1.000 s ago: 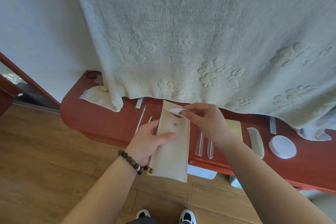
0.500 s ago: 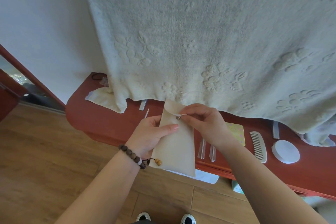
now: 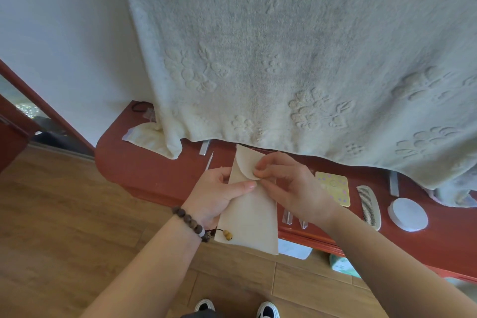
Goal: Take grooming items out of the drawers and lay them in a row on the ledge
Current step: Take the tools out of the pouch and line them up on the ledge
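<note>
A long cream cloth pouch point(image 3: 251, 217) with a rounded flap hangs above the front of the red wooden ledge point(image 3: 144, 170). My left hand point(image 3: 218, 195) grips its left edge, thumb across the front. My right hand point(image 3: 286, 186) pinches the flap's tip down against the pouch front. On the ledge to the right lie a yellow patterned card point(image 3: 335, 187), a white comb point(image 3: 369, 205) and a round white pad point(image 3: 407, 214). Two clear sticks point(image 3: 287, 217) show beside the pouch, partly hidden by my right wrist.
A big cream embossed towel point(image 3: 296, 46) hangs over the ledge's back, its corner bunched at the left point(image 3: 154, 137). Thin clear strips point(image 3: 209, 160) lie near the pouch top. A black hair tie point(image 3: 139, 106) sits far left. Below the ledge is wood floor point(image 3: 64, 227).
The pouch's flap, lifted a second ago, is now folded down over the front under my right fingers. The view has shifted a little leftward.
</note>
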